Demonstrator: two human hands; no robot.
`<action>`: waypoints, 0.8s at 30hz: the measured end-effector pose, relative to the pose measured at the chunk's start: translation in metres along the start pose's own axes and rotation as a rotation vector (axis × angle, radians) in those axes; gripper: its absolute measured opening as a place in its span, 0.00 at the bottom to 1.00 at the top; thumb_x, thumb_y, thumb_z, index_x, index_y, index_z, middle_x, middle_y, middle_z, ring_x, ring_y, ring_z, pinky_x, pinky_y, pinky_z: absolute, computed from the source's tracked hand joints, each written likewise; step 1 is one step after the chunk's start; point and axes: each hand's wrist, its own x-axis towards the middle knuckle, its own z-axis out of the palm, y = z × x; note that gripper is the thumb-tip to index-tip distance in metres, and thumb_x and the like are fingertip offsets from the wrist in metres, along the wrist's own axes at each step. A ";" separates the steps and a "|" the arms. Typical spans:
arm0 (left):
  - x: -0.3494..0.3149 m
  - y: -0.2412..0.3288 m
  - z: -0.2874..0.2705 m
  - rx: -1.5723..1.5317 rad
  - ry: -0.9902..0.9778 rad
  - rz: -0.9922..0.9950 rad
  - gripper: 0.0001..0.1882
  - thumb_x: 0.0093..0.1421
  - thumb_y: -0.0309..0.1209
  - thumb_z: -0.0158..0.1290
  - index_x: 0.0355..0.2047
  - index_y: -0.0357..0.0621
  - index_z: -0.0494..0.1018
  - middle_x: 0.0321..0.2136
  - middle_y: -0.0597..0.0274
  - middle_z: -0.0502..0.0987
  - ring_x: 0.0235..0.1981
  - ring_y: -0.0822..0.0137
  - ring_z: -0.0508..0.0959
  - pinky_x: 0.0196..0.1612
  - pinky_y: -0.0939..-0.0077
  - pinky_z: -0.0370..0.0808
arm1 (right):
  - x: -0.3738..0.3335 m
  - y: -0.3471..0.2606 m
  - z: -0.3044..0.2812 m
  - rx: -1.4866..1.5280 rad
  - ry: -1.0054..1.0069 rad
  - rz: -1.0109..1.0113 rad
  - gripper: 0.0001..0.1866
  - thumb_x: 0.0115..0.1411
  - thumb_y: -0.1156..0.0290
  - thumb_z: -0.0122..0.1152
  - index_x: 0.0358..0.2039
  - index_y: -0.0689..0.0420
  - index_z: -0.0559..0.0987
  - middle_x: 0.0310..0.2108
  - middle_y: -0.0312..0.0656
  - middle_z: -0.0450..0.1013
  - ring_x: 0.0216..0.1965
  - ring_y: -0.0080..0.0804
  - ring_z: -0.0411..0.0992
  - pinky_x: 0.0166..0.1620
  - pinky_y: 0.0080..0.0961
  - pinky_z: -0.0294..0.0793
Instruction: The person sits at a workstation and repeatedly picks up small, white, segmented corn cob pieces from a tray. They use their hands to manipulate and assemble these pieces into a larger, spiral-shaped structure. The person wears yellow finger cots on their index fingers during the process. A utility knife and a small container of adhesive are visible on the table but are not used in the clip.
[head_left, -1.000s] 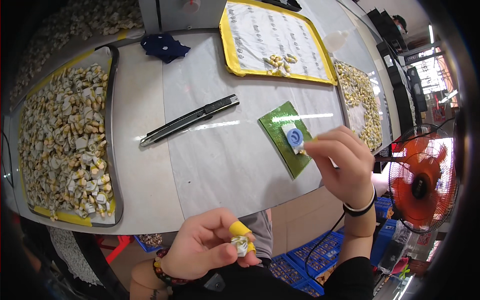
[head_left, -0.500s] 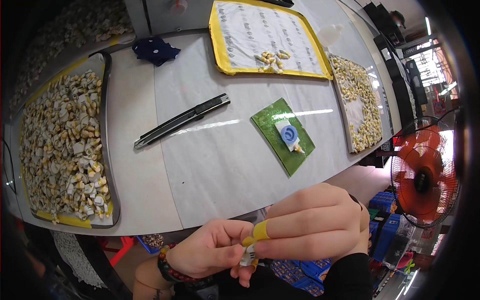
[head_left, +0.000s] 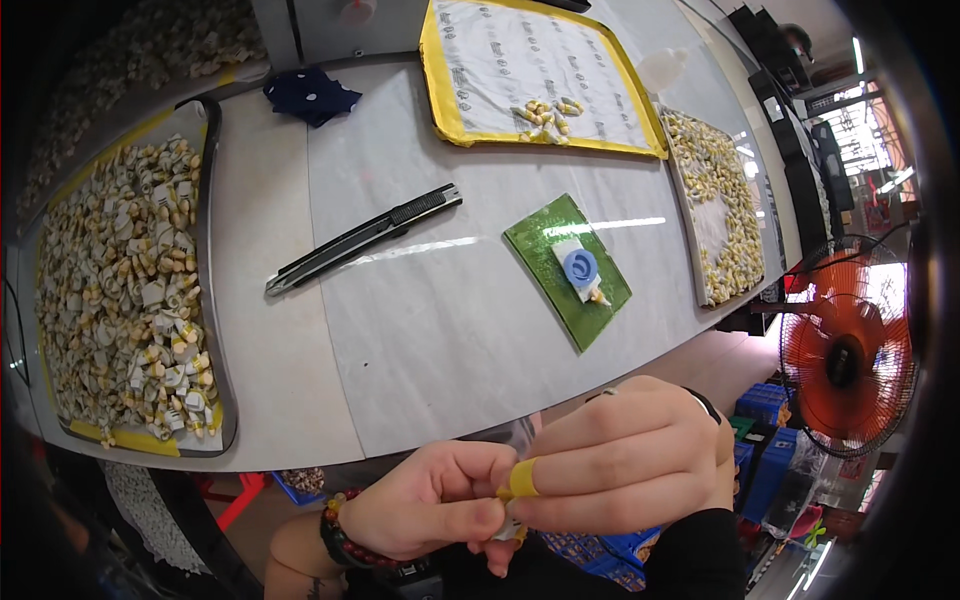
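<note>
Below the near edge of the tabletop [head_left: 420, 340], a small pale part [head_left: 508, 528] is pinched between the fingertips of both hands. The left hand [head_left: 425, 500] is curled, thumb pressed forward, a beaded bracelet [head_left: 340, 525] at its wrist. The right hand [head_left: 630, 465] is closed over it, a yellow tape band [head_left: 523, 477] wrapped on one finger. On the tabletop, a utility knife [head_left: 365, 238] is laid near the middle, a green mat [head_left: 567, 268] toward the right edge.

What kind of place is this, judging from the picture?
Probably a small workshop for hand assembly or sorting. A long grey worktable carries trays heaped with small cream and yellow parts, a utility knife lies ready, and an orange floor fan stands beside it.
</note>
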 end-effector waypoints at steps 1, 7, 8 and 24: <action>0.001 0.003 0.000 -0.002 -0.004 -0.016 0.14 0.62 0.37 0.52 0.37 0.37 0.66 0.30 0.62 0.74 0.29 0.75 0.76 0.34 0.82 0.74 | -0.001 -0.002 -0.001 -0.019 -0.019 0.021 0.07 0.48 0.77 0.61 0.30 0.62 0.81 0.32 0.44 0.76 0.29 0.32 0.74 0.28 0.21 0.75; 0.000 0.006 0.021 0.425 0.208 0.419 0.12 0.57 0.26 0.57 0.38 0.36 0.67 0.33 0.61 0.75 0.33 0.74 0.75 0.40 0.80 0.71 | -0.002 -0.002 0.003 0.027 0.076 0.083 0.07 0.48 0.79 0.60 0.30 0.67 0.78 0.30 0.47 0.74 0.27 0.33 0.73 0.29 0.21 0.74; 0.001 0.004 0.021 0.493 0.230 0.512 0.14 0.54 0.24 0.60 0.38 0.36 0.69 0.31 0.62 0.75 0.31 0.75 0.76 0.37 0.82 0.71 | -0.002 -0.003 0.003 0.036 0.085 0.086 0.07 0.48 0.80 0.59 0.30 0.69 0.78 0.30 0.48 0.73 0.27 0.33 0.72 0.29 0.20 0.74; 0.006 0.016 0.022 1.175 0.284 0.862 0.15 0.44 0.23 0.67 0.32 0.34 0.76 0.26 0.55 0.78 0.24 0.65 0.79 0.28 0.78 0.73 | -0.012 -0.028 -0.002 -0.126 -0.015 0.101 0.05 0.47 0.79 0.62 0.27 0.61 0.79 0.28 0.39 0.74 0.28 0.28 0.71 0.35 0.25 0.78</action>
